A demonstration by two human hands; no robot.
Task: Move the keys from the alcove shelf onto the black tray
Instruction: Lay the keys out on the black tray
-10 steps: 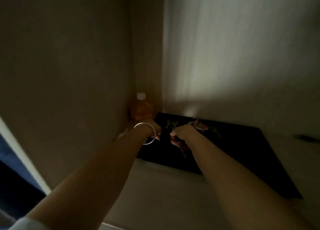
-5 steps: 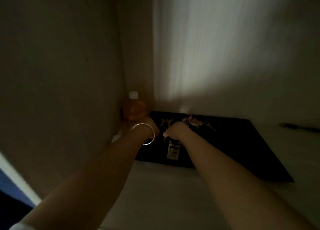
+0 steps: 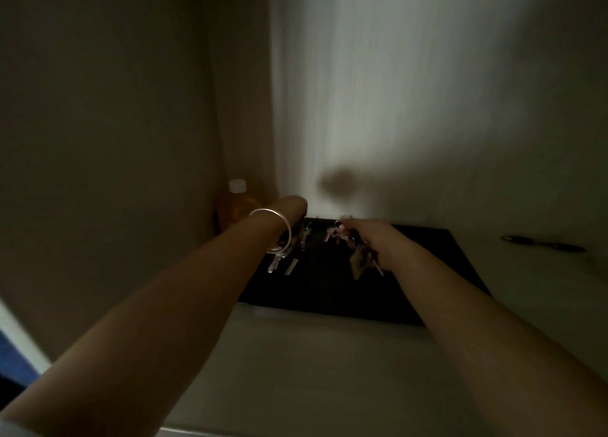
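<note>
A black tray point(image 3: 329, 295) lies on the pale alcove shelf point(image 3: 312, 371) against the back wall. My left hand point(image 3: 292, 214), with a silver bangle on its wrist, is raised over the tray's left part and grips a bunch of silver keys point(image 3: 279, 262) that dangles below it. My right hand point(image 3: 368, 236) is closed over a second bunch of keys with a tan tag point(image 3: 358, 262), also hanging above the tray. A few pinkish keys point(image 3: 335, 234) show just left of my right hand, near the tray's back edge. The light is dim and the fingers are mostly hidden.
An orange bottle with a white cap point(image 3: 238, 206) stands in the back left corner, beside the tray. A dark pen point(image 3: 543, 243) lies on the shelf to the right of the tray. Walls close the alcove on the left and at the back.
Both hands have lifted from the tray, each carrying a bunch of keys that now hangs in the air. The view has tilted slightly, showing more of the shelf's front.
</note>
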